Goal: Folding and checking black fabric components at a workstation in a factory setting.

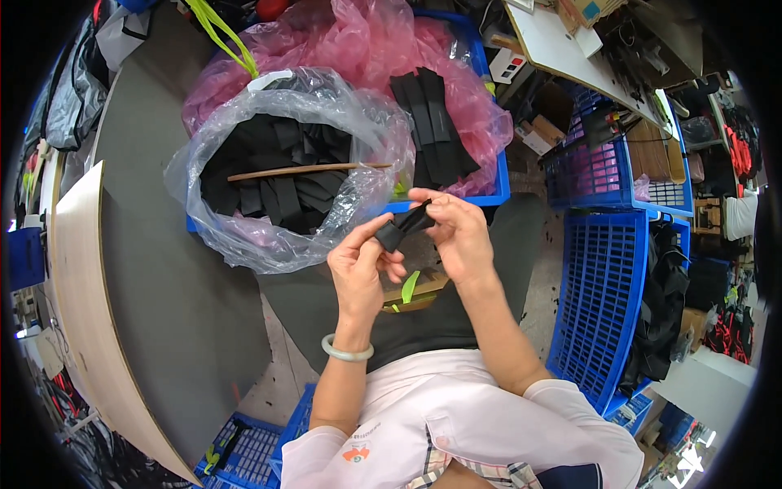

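Note:
My left hand and my right hand are raised over my lap and both pinch one short black strap piece, which is folded between the fingers. A pale green bangle sits on my left wrist. Just beyond the hands is a clear plastic bag filled with several black strap pieces, with a thin wooden stick lying across them. To its right, more black strap pieces lie on a pink plastic bag inside a blue crate.
A grey table top with a pale wooden edge curves along the left. Blue plastic crates stand at the right, one holding dark fabric. A white shelf with boxes is at the upper right. A green strap lies below my hands.

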A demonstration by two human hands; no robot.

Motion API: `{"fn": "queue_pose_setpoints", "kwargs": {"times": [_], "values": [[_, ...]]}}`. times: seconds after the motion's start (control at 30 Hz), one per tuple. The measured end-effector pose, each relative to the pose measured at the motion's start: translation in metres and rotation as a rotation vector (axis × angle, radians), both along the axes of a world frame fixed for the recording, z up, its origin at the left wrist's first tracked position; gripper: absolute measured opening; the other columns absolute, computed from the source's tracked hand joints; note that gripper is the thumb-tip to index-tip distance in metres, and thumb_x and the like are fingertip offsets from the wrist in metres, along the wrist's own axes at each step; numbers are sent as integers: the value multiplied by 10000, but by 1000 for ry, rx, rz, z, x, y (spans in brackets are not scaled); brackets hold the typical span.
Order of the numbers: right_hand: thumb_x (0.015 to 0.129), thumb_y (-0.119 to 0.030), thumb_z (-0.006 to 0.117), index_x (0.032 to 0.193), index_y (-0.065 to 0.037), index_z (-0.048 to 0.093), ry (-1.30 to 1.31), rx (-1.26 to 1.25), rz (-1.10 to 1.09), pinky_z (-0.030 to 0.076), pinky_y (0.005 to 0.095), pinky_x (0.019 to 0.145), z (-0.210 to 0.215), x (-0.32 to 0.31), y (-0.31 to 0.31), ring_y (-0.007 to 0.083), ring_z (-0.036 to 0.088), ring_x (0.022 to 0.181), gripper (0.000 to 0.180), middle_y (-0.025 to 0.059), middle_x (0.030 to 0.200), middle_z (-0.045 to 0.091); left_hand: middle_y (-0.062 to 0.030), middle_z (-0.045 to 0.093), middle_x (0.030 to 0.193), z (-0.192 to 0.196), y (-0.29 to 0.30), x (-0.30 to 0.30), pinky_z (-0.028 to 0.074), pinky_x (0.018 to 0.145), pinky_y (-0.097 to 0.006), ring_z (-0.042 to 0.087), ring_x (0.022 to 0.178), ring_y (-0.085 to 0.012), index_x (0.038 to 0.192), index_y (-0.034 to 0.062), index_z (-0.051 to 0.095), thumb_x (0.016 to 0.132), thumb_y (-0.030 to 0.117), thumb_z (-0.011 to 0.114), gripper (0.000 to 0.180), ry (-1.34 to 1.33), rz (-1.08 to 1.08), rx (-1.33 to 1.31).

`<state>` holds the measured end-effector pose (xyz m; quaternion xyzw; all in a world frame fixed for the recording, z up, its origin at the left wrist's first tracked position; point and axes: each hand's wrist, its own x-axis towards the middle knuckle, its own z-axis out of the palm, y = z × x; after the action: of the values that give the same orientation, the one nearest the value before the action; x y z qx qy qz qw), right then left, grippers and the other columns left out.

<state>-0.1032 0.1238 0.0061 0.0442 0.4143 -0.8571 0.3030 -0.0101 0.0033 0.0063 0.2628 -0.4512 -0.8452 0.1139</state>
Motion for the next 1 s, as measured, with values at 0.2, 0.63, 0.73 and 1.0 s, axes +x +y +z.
{"fn": "queue_pose_setpoints", "kwargs": {"times": [0.2, 0.63, 0.73, 1.0], "values": [[817, -111, 617, 914, 0, 642, 67, 148, 236, 504, 309, 783, 22, 1, 5, 114, 595, 870, 150, 74, 943, 641, -50, 602, 622, 8, -20, 1, 404, 411, -162, 519, 445, -57, 1050, 7, 649, 849, -9, 417, 307, -29, -36, -279], [925, -175, 530, 1033, 0, 595, 105, 116, 491, 466, 208, 461, 17, 35, -1, 84, 530, 459, 215, 140, 713, 648, -26, 559, 717, 4, -16, -7, 399, 510, -224, 495, 574, -97, 885, 25, 563, 945, 230, 451, 241, 140, 165, 63], [942, -204, 502, 1051, -14, 581, 25, 115, 509, 451, 205, 434, 21, 36, -2, 87, 508, 416, 234, 151, 684, 641, -36, 586, 730, 21, -14, -14, 478, 660, -261, 588, 695, -122, 870, 45, 547, 933, 242, 498, 213, 109, 188, 33], [927, -217, 472, 960, -65, 621, 893, 629, 452, 456, 227, 384, 23, 24, -11, 125, 620, 544, 215, 100, 605, 626, -119, 589, 644, 26, -14, -40, 300, 1062, -442, 645, 806, -318, 971, -32, 548, 885, 156, 533, 208, 335, 17, 256]]}}
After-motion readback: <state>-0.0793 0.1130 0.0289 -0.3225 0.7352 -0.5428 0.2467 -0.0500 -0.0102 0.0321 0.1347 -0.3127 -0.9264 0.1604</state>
